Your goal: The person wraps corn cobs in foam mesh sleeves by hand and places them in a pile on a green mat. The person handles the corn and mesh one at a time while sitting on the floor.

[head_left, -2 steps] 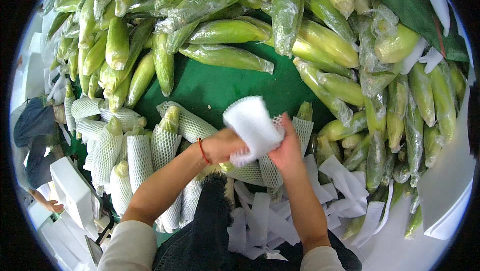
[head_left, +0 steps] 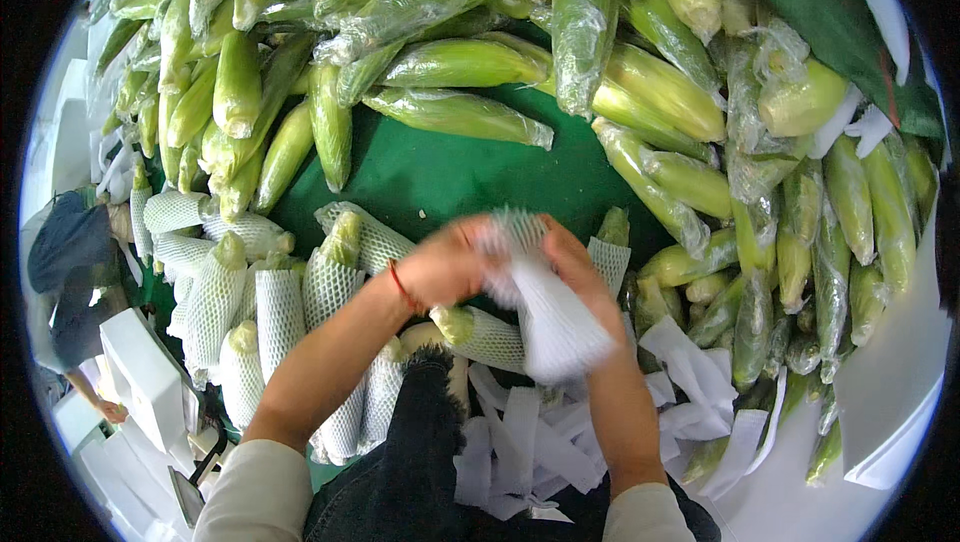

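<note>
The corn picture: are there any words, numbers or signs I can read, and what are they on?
No, none can be read.
Corn: no writing seen.
White net: too blurred to tell.
White box at the left: nothing readable.
White strips: no writing seen.

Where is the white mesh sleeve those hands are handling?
In the head view, the white mesh sleeve is just right of centre, held between the left hand and right hand, above the loose white strips.

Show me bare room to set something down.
The green surface is mostly bare between film-wrapped corn above and right, and net-sleeved corn plus left hand and right hand below. Crowded: both corn heaps and the white strips.
</note>
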A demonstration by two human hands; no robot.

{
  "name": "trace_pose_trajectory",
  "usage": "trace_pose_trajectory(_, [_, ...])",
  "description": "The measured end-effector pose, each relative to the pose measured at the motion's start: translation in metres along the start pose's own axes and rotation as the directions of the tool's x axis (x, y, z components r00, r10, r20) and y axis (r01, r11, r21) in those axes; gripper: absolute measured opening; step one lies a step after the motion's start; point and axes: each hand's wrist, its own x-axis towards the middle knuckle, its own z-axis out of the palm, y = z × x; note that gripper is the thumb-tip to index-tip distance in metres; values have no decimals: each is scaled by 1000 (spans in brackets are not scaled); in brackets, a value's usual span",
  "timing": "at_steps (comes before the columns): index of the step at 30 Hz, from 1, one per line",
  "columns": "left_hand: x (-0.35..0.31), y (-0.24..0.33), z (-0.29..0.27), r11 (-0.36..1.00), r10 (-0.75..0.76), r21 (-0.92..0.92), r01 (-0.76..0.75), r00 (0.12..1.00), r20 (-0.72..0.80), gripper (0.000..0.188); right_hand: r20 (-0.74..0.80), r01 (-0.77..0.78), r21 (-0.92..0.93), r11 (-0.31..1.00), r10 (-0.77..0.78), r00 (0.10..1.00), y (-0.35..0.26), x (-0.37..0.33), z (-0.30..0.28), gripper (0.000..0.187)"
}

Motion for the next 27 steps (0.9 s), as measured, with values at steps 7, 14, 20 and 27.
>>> trace_pose_trajectory(7, [84, 16, -78, 417, 760, 903, -102, 584, -285, 55, 122, 90, -992, -85, -567, 815, -56, 120, 24, 47])
trace_pose_trajectory(14, [-34, 11, -10, 892, 320, 381, -243, 935, -153, 64, -92, 259, -809, 528, -549, 831, -1, -10, 63, 34])
trace_pose_trajectory(20, [-55, 9, 37, 918, 251, 341, -201, 961, -111, 63, -175, 377, 19, 926, -368, 913, 11, -63, 93, 34])
trace_pose_trajectory(27, [-63, -8, 54, 983, 158, -39, -181, 931, -328, 46, -200, 364, -56, 930, -367, 908, -4, -77, 105, 11])
